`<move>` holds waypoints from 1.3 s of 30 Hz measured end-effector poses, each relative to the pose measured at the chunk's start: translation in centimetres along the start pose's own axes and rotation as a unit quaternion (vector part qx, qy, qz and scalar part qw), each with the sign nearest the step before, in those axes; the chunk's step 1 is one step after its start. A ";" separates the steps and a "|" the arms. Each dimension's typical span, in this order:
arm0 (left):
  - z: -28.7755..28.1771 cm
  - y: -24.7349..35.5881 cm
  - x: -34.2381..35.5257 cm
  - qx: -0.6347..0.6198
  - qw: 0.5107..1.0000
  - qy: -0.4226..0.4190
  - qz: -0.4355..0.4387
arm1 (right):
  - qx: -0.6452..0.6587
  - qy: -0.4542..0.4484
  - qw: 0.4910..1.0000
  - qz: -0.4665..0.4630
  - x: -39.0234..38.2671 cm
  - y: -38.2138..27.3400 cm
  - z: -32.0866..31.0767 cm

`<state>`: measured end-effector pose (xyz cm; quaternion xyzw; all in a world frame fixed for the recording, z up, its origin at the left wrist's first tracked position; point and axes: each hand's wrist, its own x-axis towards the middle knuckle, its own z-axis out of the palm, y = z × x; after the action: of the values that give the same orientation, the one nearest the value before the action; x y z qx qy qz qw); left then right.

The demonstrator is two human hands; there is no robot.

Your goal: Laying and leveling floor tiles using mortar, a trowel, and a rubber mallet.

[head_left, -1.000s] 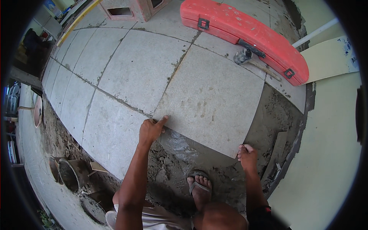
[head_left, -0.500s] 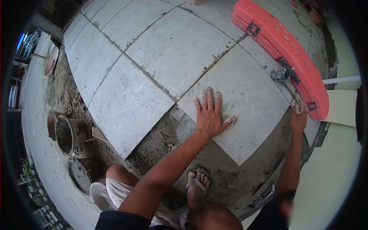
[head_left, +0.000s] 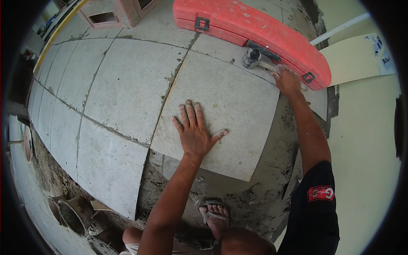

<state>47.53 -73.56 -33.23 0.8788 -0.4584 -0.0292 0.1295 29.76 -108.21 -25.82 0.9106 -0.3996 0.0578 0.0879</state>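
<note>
My left hand (head_left: 196,135) lies flat with fingers spread on a large grey floor tile (head_left: 238,114). The tile rests over wet mortar (head_left: 225,183), which shows along its near and right sides. At the tile's far right corner, my right hand (head_left: 289,80) is closed round the handle of a mallet (head_left: 267,66). The mallet's dark, mortar-smeared head (head_left: 251,58) points left, close beside a long red plastic case (head_left: 255,25). Part of the handle is hidden in my fingers.
Laid tiles (head_left: 123,85) spread to the left and far side. A pinkish crate (head_left: 112,12) stands at the back. Mortar-caked buckets (head_left: 72,214) sit at lower left near a strip of rough soil. My sandalled foot (head_left: 214,212) is on the mortar. A pale wall (head_left: 361,148) borders the right.
The view has swung right, so the scene sits further left. My right hand has the mallet's handle more fully in its grasp. My left hand stays flat on the tile.
</note>
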 end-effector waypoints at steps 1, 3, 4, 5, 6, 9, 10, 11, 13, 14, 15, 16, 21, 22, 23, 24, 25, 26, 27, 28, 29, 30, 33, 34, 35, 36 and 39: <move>0.0 0.0 0.9 0.015 0.998 0.007 0.068 | -0.010 -0.003 1.000 0.003 -0.5 -0.3 -1.1; -0.2 0.0 2.1 0.028 0.990 -0.014 0.136 | 0.005 -0.001 0.998 0.055 -3.2 -1.5 -2.6; -0.3 0.0 2.5 0.016 0.988 -0.011 0.151 | 0.066 0.033 0.994 0.077 -5.1 -2.5 -3.1; -0.5 0.1 2.7 0.025 0.989 -0.023 0.143 | 0.127 0.061 0.984 0.106 -7.2 -3.6 -3.5; -0.6 0.2 2.8 0.040 0.990 -0.033 0.132 | 0.184 0.085 0.972 0.119 -9.4 -4.6 -4.0; -0.8 1.5 2.9 0.037 0.991 -0.057 0.116 | 0.411 0.077 0.890 0.181 -16.1 -7.5 -5.4; -0.8 2.0 3.0 0.046 0.993 -0.031 0.102 | 0.425 0.101 0.880 0.188 -17.8 -8.4 -5.7; -0.7 2.6 3.4 0.050 0.992 -0.066 0.098 | 0.457 0.143 0.861 0.174 -19.1 -9.3 -5.9; -0.5 3.8 4.0 0.006 0.991 -0.060 0.118 | 0.444 0.184 0.861 0.168 -21.7 -10.9 -6.1; -0.4 4.3 4.2 0.006 0.990 -0.042 0.134 | 0.447 0.214 0.853 0.165 -22.5 -11.5 -5.9; -0.3 4.8 4.2 0.020 0.992 -0.034 0.120 | 0.433 0.225 0.857 0.167 -23.2 -11.8 -5.7; -0.2 5.2 4.3 0.022 0.994 -0.015 0.109 | 0.397 0.228 0.875 0.155 -23.7 -12.1 -5.3; -0.5 5.6 4.3 0.041 0.994 -0.026 0.101 | 0.313 0.053 0.921 0.225 -23.5 -12.0 -2.3; -0.5 5.5 4.3 0.038 0.994 -0.022 0.104 | 0.314 0.054 0.921 0.225 -23.3 -12.0 -1.9; -0.6 5.5 4.4 0.042 0.994 -0.029 0.099 | 0.325 0.114 0.915 0.211 -23.0 -11.9 -1.6; -0.6 5.5 4.4 0.039 0.994 -0.030 0.100 | 0.335 0.168 0.905 0.199 -22.9 -11.9 -1.3; -0.6 5.5 4.5 0.032 0.994 -0.032 0.103 | 0.338 0.168 0.905 0.199 -22.6 -11.9 -1.2; -0.6 5.5 4.5 0.037 0.994 -0.022 0.100 | 0.317 0.097 0.918 0.216 -22.6 -11.9 -1.2; -0.5 5.5 4.6 0.030 0.994 -0.012 0.104 | 0.288 0.041 0.928 0.232 -22.4 -11.9 -1.3; -0.4 5.5 4.5 0.029 0.994 -0.023 0.100 | 0.293 0.025 0.928 0.230 -22.4 -12.0 -1.4; -0.3 5.5 4.6 0.024 0.994 0.000 0.103 | 0.321 0.081 0.918 0.217 -22.3 -12.0 -1.6; -0.2 5.4 4.5 0.022 0.995 -0.005 0.102 | 0.352 0.127 0.906 0.197 -22.3 -12.2 -1.8; 0.0 5.3 4.4 0.016 0.995 -0.011 0.096 | 0.279 -0.010 0.932 0.230 -21.4 -12.6 -2.4; 0.0 5.3 4.4 0.011 0.995 -0.006 0.097 | 0.283 -0.028 0.931 0.228 -20.9 -12.8 -2.5; 0.0 5.3 4.4 0.026 0.994 0.009 0.103 | 0.335 0.041 0.913 0.228 -20.4 -13.0 -2.7; 0.1 5.2 4.5 0.030 0.995 0.012 0.093 | 0.389 0.119 0.885 0.226 -19.8 -13.1 -2.8; 0.2 5.3 4.6 0.033 0.995 -0.004 0.092 | 0.416 0.126 0.870 0.234 -18.3 -13.4 -2.9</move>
<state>45.90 -80.26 -31.76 0.8365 -0.5386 -0.0058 0.1004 27.24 -85.54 -27.76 0.7280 -0.5253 0.3515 -0.2656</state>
